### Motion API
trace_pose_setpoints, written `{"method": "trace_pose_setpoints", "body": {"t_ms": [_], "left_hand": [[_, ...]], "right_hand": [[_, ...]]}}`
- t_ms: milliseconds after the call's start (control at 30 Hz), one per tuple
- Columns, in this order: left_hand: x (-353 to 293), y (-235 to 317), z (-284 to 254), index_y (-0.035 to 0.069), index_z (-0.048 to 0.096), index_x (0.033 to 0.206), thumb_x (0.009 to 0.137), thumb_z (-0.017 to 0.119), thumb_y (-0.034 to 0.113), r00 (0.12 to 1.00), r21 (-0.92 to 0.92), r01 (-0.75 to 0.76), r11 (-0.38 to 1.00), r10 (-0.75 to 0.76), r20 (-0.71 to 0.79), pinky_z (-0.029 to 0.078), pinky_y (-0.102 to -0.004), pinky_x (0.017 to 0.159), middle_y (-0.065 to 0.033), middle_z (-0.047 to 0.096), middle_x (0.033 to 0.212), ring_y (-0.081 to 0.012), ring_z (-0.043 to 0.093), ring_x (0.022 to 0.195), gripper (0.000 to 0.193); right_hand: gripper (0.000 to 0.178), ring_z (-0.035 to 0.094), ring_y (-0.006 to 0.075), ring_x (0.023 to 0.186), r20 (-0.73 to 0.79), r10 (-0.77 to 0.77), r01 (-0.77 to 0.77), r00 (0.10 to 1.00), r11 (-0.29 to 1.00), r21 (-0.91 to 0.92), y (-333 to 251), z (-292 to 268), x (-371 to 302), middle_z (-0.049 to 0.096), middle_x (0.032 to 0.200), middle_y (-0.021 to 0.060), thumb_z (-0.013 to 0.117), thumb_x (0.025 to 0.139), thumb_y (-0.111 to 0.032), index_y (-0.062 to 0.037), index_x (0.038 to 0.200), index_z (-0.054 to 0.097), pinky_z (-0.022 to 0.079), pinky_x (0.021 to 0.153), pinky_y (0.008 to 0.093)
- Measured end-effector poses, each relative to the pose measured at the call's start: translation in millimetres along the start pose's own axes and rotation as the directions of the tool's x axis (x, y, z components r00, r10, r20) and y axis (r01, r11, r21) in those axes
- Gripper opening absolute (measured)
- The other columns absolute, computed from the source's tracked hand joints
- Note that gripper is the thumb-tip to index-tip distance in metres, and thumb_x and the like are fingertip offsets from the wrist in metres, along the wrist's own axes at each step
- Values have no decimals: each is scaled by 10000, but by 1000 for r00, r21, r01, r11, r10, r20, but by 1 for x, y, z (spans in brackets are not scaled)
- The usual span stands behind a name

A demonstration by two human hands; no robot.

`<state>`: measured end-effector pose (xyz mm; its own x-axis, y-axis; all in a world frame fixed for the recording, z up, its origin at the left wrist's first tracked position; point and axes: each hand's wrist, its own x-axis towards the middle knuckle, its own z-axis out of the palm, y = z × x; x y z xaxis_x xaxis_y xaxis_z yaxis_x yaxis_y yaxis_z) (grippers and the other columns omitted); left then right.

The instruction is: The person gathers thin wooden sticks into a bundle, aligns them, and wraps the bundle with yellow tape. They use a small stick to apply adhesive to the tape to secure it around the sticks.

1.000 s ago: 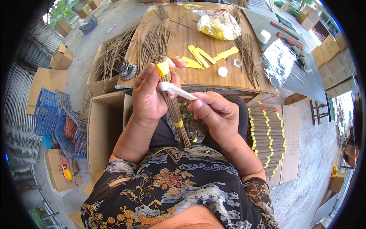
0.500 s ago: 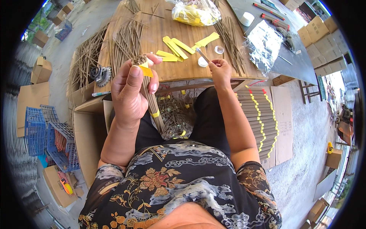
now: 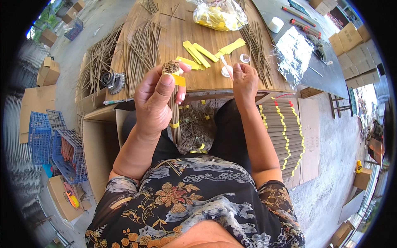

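My left hand [image 3: 154, 98] is closed around a bundle of thin brown incense-like sticks [image 3: 175, 112], held nearly upright with its cut ends facing up. A yellow paper strip [image 3: 178, 79] goes round the bundle's upper end, its loose tail pointing right by my thumb. Lower down, another yellow band [image 3: 174, 125] circles the same bundle. Over the table's front edge, my right hand [image 3: 246, 86] pinches a thin pale stick [image 3: 223, 60]; its whitish end points up and left. Just behind the stick is a small round white pot [image 3: 226, 72], partly covered by it.
Loose yellow strips [image 3: 200, 53] and a clear lid [image 3: 245, 58] lie on the wooden table [image 3: 169, 45]. Loose sticks [image 3: 144, 43] are piled at left, beside a plastic bag [image 3: 219, 16] at back. Banded bundles [image 3: 281, 132] are stacked at right; an open carton [image 3: 99, 140] stands at left.
The bundle in my left hand has tipped more upright, so its cut ends show more. My right hand has turned, with its back more in view and the pale stick steeper.
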<state>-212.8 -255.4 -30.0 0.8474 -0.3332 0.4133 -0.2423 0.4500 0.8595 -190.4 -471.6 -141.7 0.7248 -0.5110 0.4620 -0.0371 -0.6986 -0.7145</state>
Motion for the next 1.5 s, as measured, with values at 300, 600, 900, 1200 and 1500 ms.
{"method": "trace_pose_setpoints", "body": {"t_ms": [300, 600, 900, 1200, 1500], "left_hand": [[-24, 12, 22, -50, 487, 1082, 880, 526, 240, 1000, -14, 9, 1000, -9, -20, 392, -183, 544, -42, 539, 813, -64, 480, 624, 356], [-43, 40, 36, -79, 506, 1048, 874, 530, 260, 986, -250, 103, 963, -65, 154, 401, -200, 487, -83, 553, 811, -101, 496, 585, 382], [-58, 55, 46, -126, 487, 1050, 883, 492, 320, 938, -263, 116, 958, -18, 347, 395, -213, 437, -105, 549, 733, -127, 495, 497, 477], [-69, 62, 53, -134, 420, 1135, 901, 436, 320, 906, -361, 190, 913, -21, 424, 372, -237, 409, -119, 546, 758, -132, 474, 456, 510], [-73, 62, 52, -113, 413, 1174, 906, 415, 329, 918, -358, 177, 917, -23, 396, 351, -245, 406, -134, 563, 789, -129, 452, 450, 517]], "right_hand": [[512, 504, 145, 915, 430, -348, -246, 833, 463, 851, -142, -70, -36, 521, 1036, 106, 755, 658, -263, -20, 1065, 559, 439, 755, 251], [376, 544, 141, 896, 340, -516, -179, 786, 337, 925, -147, -94, -44, 512, 1054, 105, 736, 685, -131, -23, 1020, 605, 476, 722, 242], [329, 563, 154, 879, 264, -675, -132, 689, 242, 961, -150, -121, -48, 533, 1047, 118, 709, 704, -69, -18, 1011, 603, 470, 732, 246], [297, 538, 171, 947, 168, -790, 131, 590, 299, 945, -150, -140, -44, 585, 989, 90, 670, 757, -120, -34, 1032, 597, 424, 818, 274], [264, 537, 70, 796, 490, -678, -395, 548, 306, 866, -164, -162, -54, 597, 844, 11, 656, 775, -106, -4, 1008, 585, 440, 724, 225]]}}
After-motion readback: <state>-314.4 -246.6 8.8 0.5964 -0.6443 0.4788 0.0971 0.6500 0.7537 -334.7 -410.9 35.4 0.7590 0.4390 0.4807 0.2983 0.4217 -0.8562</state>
